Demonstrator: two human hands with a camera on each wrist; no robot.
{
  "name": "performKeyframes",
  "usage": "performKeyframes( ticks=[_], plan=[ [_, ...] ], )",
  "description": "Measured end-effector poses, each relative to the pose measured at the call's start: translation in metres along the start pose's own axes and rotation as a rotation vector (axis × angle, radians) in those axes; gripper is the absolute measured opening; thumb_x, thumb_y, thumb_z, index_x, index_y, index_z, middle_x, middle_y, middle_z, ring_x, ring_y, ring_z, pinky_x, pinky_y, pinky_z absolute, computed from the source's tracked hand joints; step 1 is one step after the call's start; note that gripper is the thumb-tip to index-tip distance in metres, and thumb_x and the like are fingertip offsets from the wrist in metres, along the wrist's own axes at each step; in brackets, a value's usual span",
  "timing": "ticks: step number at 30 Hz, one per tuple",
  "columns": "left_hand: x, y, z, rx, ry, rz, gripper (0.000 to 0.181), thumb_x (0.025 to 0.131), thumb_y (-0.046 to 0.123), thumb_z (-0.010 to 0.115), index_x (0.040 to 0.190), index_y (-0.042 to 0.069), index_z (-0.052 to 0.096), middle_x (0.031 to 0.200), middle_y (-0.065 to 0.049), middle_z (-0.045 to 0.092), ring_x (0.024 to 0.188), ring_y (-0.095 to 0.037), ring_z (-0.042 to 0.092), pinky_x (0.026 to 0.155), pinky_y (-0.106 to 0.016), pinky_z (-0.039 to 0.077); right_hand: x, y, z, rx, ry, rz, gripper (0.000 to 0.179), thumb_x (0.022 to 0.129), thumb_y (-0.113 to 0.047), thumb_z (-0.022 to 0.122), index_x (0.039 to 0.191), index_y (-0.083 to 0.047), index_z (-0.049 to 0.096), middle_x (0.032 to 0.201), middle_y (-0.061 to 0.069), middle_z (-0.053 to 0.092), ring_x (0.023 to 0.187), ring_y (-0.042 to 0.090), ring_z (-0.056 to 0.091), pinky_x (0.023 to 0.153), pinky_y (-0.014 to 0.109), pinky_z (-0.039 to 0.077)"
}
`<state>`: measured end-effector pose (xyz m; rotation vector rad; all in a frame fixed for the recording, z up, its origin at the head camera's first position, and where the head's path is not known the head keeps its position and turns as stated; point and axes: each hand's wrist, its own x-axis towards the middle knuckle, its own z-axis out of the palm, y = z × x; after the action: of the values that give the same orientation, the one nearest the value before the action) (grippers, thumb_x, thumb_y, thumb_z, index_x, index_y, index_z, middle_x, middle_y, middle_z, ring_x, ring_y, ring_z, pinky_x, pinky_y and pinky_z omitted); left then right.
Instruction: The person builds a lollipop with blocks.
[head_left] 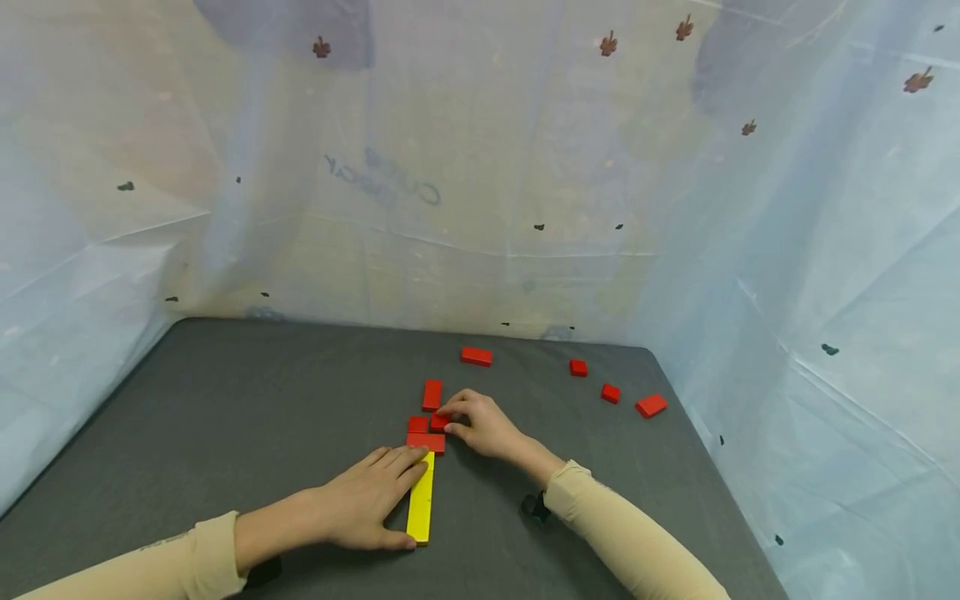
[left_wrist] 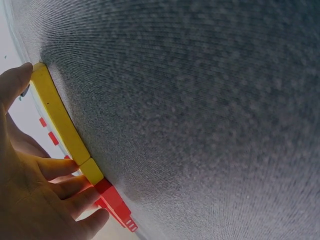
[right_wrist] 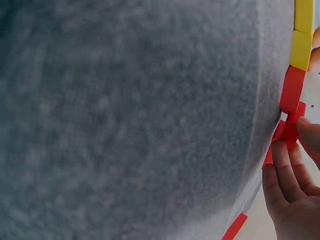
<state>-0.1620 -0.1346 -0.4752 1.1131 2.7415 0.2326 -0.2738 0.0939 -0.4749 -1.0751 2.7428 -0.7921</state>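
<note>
A long yellow strip of blocks point(head_left: 421, 508) lies on the dark table, pointing away from me. Across its far end sits a red rectangular block point(head_left: 437, 445). My left hand point(head_left: 363, 500) rests along the strip's left side, its thumb at the near end and its fairly straight fingers by the yellow-red joint. Between thumb and fingers, my right hand point(head_left: 483, 427) pinches a small red block point(right_wrist: 291, 127) just beyond the crosswise one. Left of it is another small red block point(head_left: 417, 424). A longer red block point(head_left: 432, 395) lies just past these.
Toward the back of the table point(head_left: 247, 400) lies a red rectangular block point(head_left: 476, 357). Farther right are two small red blocks, one point(head_left: 578, 368) behind the other point(head_left: 611, 393), and a larger red block point(head_left: 651, 406) near the right edge. Translucent plastic sheeting point(head_left: 465, 275) surrounds the table.
</note>
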Motion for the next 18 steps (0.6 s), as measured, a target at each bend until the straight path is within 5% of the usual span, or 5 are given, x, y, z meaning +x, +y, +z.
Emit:
performKeyframes(
  ticks=[18],
  plan=[
    [0.0004,-0.0012,0.0003,0.001,-0.006,0.006,0.101,0.078,0.082,0.041,0.149,0.011,0.033,0.158,-0.007,0.024,0.144,-0.028,0.025,0.112,-0.055,0.027,0.0019,-0.0005,0.0038,-0.023,-0.028,-0.030,0.027,0.093,-0.021,0.064,0.119,-0.014,0.068,0.115,0.001,0.060,0.096,0.014,0.060,0.080,0.022,0.050]
  ],
)
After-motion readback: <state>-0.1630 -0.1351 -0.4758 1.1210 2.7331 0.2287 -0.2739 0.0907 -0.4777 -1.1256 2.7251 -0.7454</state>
